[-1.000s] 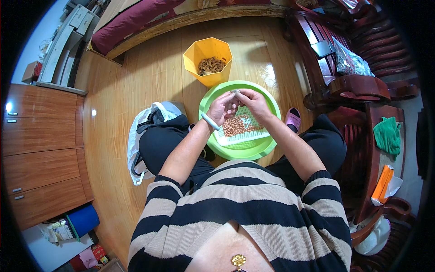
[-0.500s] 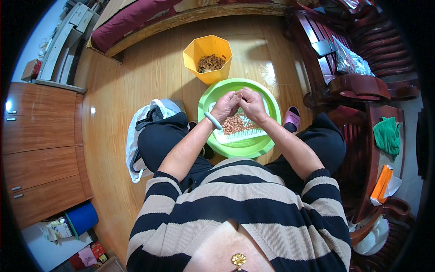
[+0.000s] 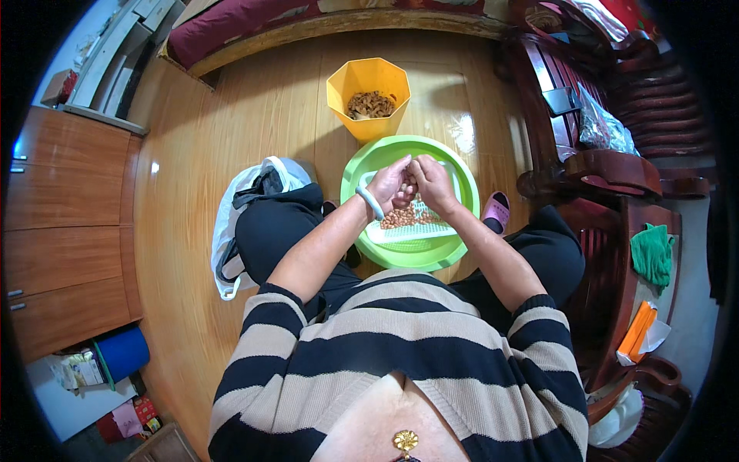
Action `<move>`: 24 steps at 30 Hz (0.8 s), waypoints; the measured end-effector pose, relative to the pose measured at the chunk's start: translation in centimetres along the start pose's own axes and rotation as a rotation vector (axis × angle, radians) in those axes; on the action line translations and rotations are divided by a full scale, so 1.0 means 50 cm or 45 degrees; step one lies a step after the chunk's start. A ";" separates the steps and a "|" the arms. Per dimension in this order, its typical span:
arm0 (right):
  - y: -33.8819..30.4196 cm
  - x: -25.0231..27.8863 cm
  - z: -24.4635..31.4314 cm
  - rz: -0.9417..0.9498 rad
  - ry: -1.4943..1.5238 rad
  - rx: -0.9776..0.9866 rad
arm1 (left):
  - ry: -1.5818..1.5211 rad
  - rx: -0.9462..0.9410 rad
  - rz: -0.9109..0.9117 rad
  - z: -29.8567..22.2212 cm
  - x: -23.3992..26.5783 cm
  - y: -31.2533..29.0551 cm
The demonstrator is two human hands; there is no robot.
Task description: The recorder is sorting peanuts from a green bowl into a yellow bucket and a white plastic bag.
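Note:
My left hand (image 3: 389, 187), with a pale bangle at the wrist, is half turned up with its fingers curled. My right hand (image 3: 433, 185) is closed against it, thumbs and fingertips meeting. Whatever lies between them is too small and covered to make out. Both hands are over a round light-green basin (image 3: 356, 171). Inside the basin rests a white perforated tray (image 3: 426, 231) with a heap of small reddish-brown kernels (image 3: 399, 219), like shelled peanuts, partly hidden by my hands.
Just beyond the basin stands a yellow bin (image 3: 339, 86) with brown husks (image 3: 371, 105) in it. A white plastic bag (image 3: 223, 223) sits by my left leg. Dark wooden seating (image 3: 616, 165) lines the right, brown cabinets (image 3: 69, 185) the left.
The left hand has opened and turned up slightly, showing more of its curled fingers. The right hand stays against it. The whole view has shifted a little.

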State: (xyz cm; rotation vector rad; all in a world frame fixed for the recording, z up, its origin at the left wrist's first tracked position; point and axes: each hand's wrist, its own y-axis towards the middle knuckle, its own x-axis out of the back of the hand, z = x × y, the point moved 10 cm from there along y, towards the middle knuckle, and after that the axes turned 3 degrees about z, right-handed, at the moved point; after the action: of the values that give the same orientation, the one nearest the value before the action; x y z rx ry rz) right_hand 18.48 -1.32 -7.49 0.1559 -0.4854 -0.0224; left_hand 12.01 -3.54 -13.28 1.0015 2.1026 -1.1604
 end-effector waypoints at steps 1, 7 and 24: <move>-0.001 0.002 -0.014 -0.041 0.076 -0.030 | -0.075 -0.015 -0.038 0.000 0.002 0.003; -0.023 -0.044 -0.088 0.165 1.311 -0.566 | 0.022 -0.164 -0.113 -0.016 0.004 0.002; -0.023 0.035 -0.149 0.106 -0.202 -0.406 | 0.188 -0.079 -0.383 -0.012 0.099 0.002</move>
State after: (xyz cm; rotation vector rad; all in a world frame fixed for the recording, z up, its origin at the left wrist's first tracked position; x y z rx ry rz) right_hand 23.54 -1.47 -13.37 -0.1804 -0.6394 -0.0306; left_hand 9.15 -1.25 -16.69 0.7818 2.4558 -1.1821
